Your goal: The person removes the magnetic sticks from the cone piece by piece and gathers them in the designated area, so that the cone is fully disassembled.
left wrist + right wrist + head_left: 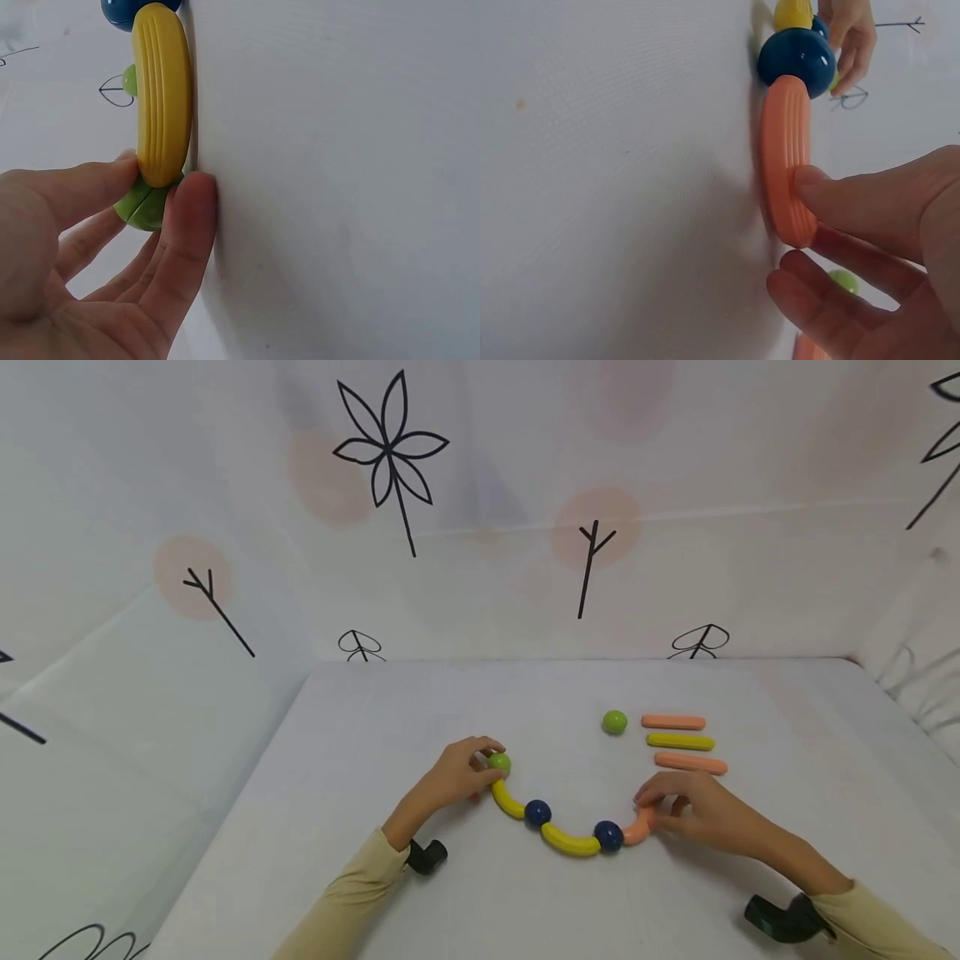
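Observation:
A curved chain of toy rods and balls lies on the white table. My left hand (456, 774) pinches the green ball (498, 764) at its left end, where a curved yellow rod (163, 97) joins on. From there run a blue ball (537, 813), a second curved yellow rod (570, 841) and another blue ball (797, 61). At the right end, a curved orange rod (786, 161) meets that ball, and my right hand (701, 810) holds the rod's free end between thumb and fingers. A small orange bit (474, 797) shows just below the left hand, mostly hidden.
Behind the chain, to the right, sits a loose green ball (615, 722). Beside it lie a straight orange rod (673, 722), a straight yellow rod (681, 742) and another straight orange rod (690, 763). A patterned cloth wall (487, 593) rises at the table's back edge.

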`<state>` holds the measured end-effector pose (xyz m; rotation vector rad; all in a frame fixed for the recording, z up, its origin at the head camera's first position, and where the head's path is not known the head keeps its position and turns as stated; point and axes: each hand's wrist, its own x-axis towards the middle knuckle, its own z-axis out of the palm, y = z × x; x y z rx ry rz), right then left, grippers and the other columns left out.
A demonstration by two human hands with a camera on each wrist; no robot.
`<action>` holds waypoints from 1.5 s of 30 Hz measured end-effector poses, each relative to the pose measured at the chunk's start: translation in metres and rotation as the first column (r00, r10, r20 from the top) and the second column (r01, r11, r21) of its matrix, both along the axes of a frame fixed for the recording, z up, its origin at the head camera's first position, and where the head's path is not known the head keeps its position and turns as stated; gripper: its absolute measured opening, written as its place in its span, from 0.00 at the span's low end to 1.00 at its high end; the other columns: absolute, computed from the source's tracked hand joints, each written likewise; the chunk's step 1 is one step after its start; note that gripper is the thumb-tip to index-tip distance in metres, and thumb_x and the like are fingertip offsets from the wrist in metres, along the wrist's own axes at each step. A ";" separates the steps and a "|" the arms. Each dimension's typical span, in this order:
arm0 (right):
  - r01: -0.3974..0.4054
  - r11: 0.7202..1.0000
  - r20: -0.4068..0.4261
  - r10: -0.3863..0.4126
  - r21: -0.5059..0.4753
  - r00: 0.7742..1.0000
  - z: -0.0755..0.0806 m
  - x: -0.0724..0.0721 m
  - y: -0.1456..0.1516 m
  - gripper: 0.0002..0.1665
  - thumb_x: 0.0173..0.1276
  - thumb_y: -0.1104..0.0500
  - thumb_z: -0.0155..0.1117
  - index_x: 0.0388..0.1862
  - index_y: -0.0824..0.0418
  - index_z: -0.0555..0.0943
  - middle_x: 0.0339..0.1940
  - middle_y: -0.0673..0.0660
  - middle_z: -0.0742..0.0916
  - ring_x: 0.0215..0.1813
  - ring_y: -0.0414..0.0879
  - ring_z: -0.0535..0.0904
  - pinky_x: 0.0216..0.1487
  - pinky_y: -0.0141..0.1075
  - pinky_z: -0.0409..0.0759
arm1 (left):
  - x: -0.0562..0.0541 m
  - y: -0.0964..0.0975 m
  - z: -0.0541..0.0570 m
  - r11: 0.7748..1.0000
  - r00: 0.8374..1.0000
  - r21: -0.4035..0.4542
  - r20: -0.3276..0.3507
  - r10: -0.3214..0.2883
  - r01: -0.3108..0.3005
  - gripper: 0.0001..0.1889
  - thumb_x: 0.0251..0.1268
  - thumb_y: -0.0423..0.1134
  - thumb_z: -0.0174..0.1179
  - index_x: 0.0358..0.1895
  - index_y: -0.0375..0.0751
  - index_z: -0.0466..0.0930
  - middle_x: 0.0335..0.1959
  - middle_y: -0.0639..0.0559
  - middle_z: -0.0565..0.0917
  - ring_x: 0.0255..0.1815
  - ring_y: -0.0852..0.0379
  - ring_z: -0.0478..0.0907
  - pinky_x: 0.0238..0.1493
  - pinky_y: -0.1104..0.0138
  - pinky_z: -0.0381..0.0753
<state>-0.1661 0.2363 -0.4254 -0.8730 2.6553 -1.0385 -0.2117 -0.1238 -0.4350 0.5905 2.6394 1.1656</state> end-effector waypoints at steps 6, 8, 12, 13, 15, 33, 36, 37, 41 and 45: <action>-0.008 1.000 0.016 0.008 0.017 1.000 0.002 0.002 -0.001 0.12 0.55 0.61 0.72 0.40 0.55 0.84 0.40 0.47 0.85 0.38 0.38 0.76 0.33 0.31 0.78 | 0.005 -0.005 0.003 1.000 1.000 0.025 0.020 0.015 -0.016 0.17 0.62 0.37 0.64 0.54 0.40 0.77 0.47 0.44 0.78 0.30 0.58 0.77 0.24 0.68 0.79; -0.008 1.000 0.019 0.008 0.028 1.000 0.003 0.003 -0.002 0.12 0.55 0.62 0.72 0.39 0.55 0.84 0.38 0.46 0.85 0.37 0.38 0.76 0.33 0.31 0.78 | 0.006 -0.007 0.003 0.999 0.999 0.032 0.031 0.030 -0.031 0.17 0.61 0.37 0.64 0.53 0.41 0.77 0.46 0.44 0.78 0.29 0.58 0.77 0.23 0.68 0.79; -0.016 0.999 0.035 0.015 0.041 0.999 0.004 0.003 -0.001 0.11 0.55 0.63 0.71 0.37 0.53 0.84 0.37 0.44 0.84 0.37 0.38 0.75 0.34 0.31 0.78 | 0.008 -0.007 0.004 0.997 0.996 0.041 0.057 0.064 -0.067 0.17 0.60 0.36 0.65 0.53 0.40 0.77 0.44 0.44 0.77 0.28 0.57 0.77 0.22 0.67 0.79; -0.020 0.999 0.038 0.018 0.041 0.999 0.004 0.003 -0.001 0.11 0.55 0.63 0.71 0.37 0.53 0.84 0.37 0.44 0.84 0.37 0.37 0.75 0.34 0.31 0.78 | 0.009 -0.007 0.004 0.996 0.996 0.040 0.058 0.073 -0.075 0.17 0.60 0.36 0.65 0.52 0.40 0.78 0.43 0.44 0.77 0.28 0.57 0.77 0.21 0.67 0.79; -0.028 0.999 0.042 0.027 0.040 0.999 0.004 0.003 0.000 0.10 0.55 0.62 0.72 0.37 0.53 0.84 0.37 0.43 0.84 0.37 0.37 0.75 0.34 0.31 0.78 | 0.011 -0.006 0.006 0.995 0.994 0.043 0.064 0.089 -0.091 0.17 0.59 0.35 0.65 0.52 0.39 0.78 0.43 0.44 0.77 0.29 0.57 0.76 0.21 0.67 0.79; -0.010 0.996 -0.003 0.010 0.086 1.000 0.004 0.010 -0.003 0.13 0.55 0.67 0.70 0.34 0.50 0.84 0.38 0.43 0.83 0.39 0.35 0.76 0.39 0.31 0.78 | 0.027 0.012 0.020 0.984 0.984 -0.147 -0.162 0.079 -0.103 0.17 0.57 0.36 0.66 0.50 0.39 0.80 0.47 0.45 0.76 0.46 0.51 0.74 0.46 0.62 0.77; -0.022 0.997 -0.015 0.024 0.075 1.000 0.002 0.012 -0.003 0.14 0.54 0.68 0.70 0.34 0.49 0.84 0.38 0.42 0.83 0.40 0.35 0.76 0.39 0.31 0.78 | 0.034 0.019 0.023 0.980 0.978 -0.163 -0.191 0.085 -0.117 0.16 0.57 0.37 0.66 0.50 0.40 0.80 0.49 0.45 0.75 0.48 0.50 0.73 0.47 0.61 0.77; -0.027 0.997 -0.018 0.028 0.072 0.999 0.002 0.012 -0.003 0.15 0.54 0.68 0.69 0.34 0.49 0.84 0.38 0.42 0.83 0.40 0.35 0.76 0.39 0.31 0.78 | 0.037 0.021 0.024 0.978 0.976 -0.170 -0.203 0.083 -0.119 0.16 0.57 0.37 0.66 0.49 0.41 0.81 0.49 0.46 0.75 0.48 0.51 0.72 0.47 0.61 0.77; -0.036 0.997 -0.023 0.038 0.067 0.999 0.002 0.014 -0.003 0.16 0.54 0.70 0.69 0.35 0.49 0.84 0.37 0.41 0.83 0.39 0.35 0.76 0.39 0.31 0.78 | 0.047 0.034 0.025 0.982 0.972 -0.180 -0.236 0.020 -0.064 0.14 0.59 0.38 0.64 0.48 0.43 0.81 0.48 0.51 0.76 0.50 0.54 0.71 0.46 0.65 0.76; -0.031 0.997 -0.018 0.033 0.072 0.999 0.003 0.015 -0.003 0.16 0.54 0.70 0.69 0.35 0.49 0.83 0.37 0.41 0.83 0.39 0.35 0.76 0.39 0.31 0.78 | 0.059 0.052 0.023 0.978 0.960 -0.205 -0.264 -0.096 0.042 0.10 0.61 0.38 0.63 0.46 0.46 0.82 0.47 0.54 0.76 0.48 0.58 0.71 0.46 0.70 0.74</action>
